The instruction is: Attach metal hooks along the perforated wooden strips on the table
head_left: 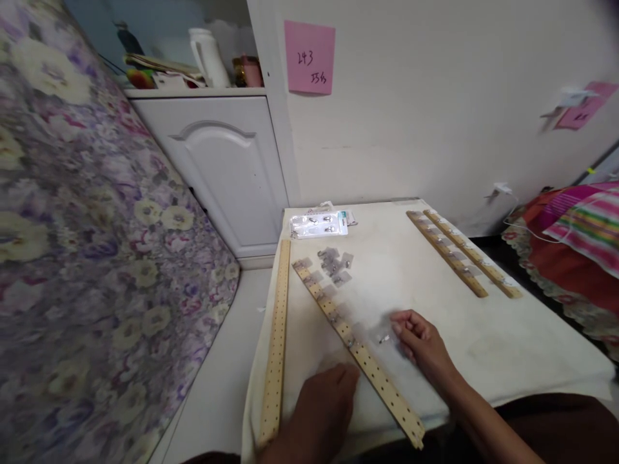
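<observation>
My left hand [323, 409] rests on the white table [532, 348] near its front edge, fingers bent, touching the side of a perforated wooden strip [367, 364] that lies diagonally. My right hand [420, 341] lies just right of that strip with fingers curled, pinching a small clear packet with a metal clip [384, 338]. Several clear packets hang along the strip's upper half [322, 293]. A loose pile of small clear packets [334, 264] sits above the strip.
A second bare wooden strip [276, 341] lies along the table's left edge. Two loaded strips [459, 252] lie at the far right. A blister card [318, 224] sits at the back. Floral mattress [87, 212] on the left, white cabinet [227, 167] behind, striped bedding [585, 238] on the right.
</observation>
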The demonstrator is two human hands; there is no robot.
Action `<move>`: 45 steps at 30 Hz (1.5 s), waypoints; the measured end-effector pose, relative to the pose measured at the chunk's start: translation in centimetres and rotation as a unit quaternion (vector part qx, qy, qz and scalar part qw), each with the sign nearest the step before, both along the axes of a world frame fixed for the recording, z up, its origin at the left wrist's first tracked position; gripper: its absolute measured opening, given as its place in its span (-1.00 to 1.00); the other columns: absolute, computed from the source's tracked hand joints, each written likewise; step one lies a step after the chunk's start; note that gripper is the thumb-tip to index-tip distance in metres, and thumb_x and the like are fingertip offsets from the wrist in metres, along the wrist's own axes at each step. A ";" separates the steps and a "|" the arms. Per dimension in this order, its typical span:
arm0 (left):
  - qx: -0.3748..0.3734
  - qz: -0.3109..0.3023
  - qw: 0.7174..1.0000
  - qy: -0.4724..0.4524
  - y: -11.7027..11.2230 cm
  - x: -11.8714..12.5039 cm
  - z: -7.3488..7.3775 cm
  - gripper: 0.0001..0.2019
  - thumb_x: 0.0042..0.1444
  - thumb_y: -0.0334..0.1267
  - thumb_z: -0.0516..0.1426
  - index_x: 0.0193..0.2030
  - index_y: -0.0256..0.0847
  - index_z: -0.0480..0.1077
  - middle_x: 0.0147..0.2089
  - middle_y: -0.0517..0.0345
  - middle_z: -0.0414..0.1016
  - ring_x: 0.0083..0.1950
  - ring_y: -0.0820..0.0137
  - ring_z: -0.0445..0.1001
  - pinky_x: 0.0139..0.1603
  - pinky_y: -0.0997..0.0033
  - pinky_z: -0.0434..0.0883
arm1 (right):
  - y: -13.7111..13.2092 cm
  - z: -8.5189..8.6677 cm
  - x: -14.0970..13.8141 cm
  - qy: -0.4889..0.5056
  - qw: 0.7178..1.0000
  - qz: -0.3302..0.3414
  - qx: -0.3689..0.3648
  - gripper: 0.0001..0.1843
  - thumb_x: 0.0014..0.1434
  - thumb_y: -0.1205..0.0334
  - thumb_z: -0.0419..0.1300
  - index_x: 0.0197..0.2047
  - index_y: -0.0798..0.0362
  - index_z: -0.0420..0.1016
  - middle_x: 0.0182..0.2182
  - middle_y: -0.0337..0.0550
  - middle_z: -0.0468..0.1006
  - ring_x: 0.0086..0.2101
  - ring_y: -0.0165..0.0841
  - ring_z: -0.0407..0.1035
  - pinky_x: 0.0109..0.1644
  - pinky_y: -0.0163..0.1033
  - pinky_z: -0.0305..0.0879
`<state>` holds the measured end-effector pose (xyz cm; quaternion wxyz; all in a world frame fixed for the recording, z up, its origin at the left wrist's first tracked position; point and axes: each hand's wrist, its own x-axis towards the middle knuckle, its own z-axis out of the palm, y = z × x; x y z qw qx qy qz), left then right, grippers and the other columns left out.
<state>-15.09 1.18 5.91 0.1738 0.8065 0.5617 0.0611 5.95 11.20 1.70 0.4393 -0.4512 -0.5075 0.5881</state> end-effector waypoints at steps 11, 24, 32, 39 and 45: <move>0.057 0.083 0.994 -0.050 -2.2 1.2 -0.4 -0.68 0.17 -0.44 -0.10 -0.01 -0.16 0.34 -0.25 0.09 0.41 -0.28 0.37 0.40 -0.29 0.43 0.35 | -3.7 0.9 -0.9 -0.054 0.994 0.086 -0.047 -0.71 0.08 -0.01 0.19 -0.27 0.02 0.31 -0.64 -0.47 0.20 -0.74 -0.58 0.03 -0.69 -0.41 -0.07; 0.071 0.061 0.993 -0.066 -1.6 2.2 -1.6 -0.48 0.09 -0.53 -0.09 0.19 -0.16 0.21 -0.19 0.08 0.41 -0.21 0.38 0.40 -0.21 0.40 0.40 | -3.6 0.3 -1.2 -0.174 0.979 0.081 0.073 -0.87 0.13 0.16 0.11 -0.28 0.01 0.37 -0.58 -0.36 0.26 -0.54 -0.44 0.16 -0.46 -0.36 0.12; 0.058 0.064 0.995 -0.055 -1.4 2.3 -1.8 -0.50 0.07 -0.53 -0.08 0.17 -0.19 0.26 -0.20 0.04 0.44 -0.20 0.34 0.42 -0.20 0.36 0.43 | -3.7 0.4 -1.1 -0.208 0.970 0.087 0.087 -0.87 0.15 0.15 0.08 -0.28 0.00 0.37 -0.56 -0.33 0.28 -0.50 -0.40 0.20 -0.41 -0.32 0.18; 0.086 0.058 0.993 -0.053 -1.5 2.3 -2.0 -0.52 0.11 -0.51 -0.11 0.16 -0.17 0.26 -0.20 0.04 0.44 -0.23 0.36 0.41 -0.23 0.37 0.42 | -3.7 0.4 -1.2 -0.204 0.972 0.084 0.085 -0.87 0.15 0.14 0.08 -0.28 0.00 0.36 -0.57 -0.34 0.27 -0.51 -0.40 0.20 -0.43 -0.32 0.16; 0.102 0.056 0.993 -0.027 -1.5 2.3 -2.4 -0.54 0.09 -0.51 -0.08 0.12 -0.18 0.28 -0.24 0.05 0.45 -0.26 0.35 0.40 -0.27 0.38 0.42 | -3.7 0.4 -1.2 -0.212 0.969 0.077 0.098 -0.86 0.15 0.14 0.08 -0.27 0.00 0.37 -0.55 -0.33 0.30 -0.50 -0.40 0.22 -0.42 -0.32 0.18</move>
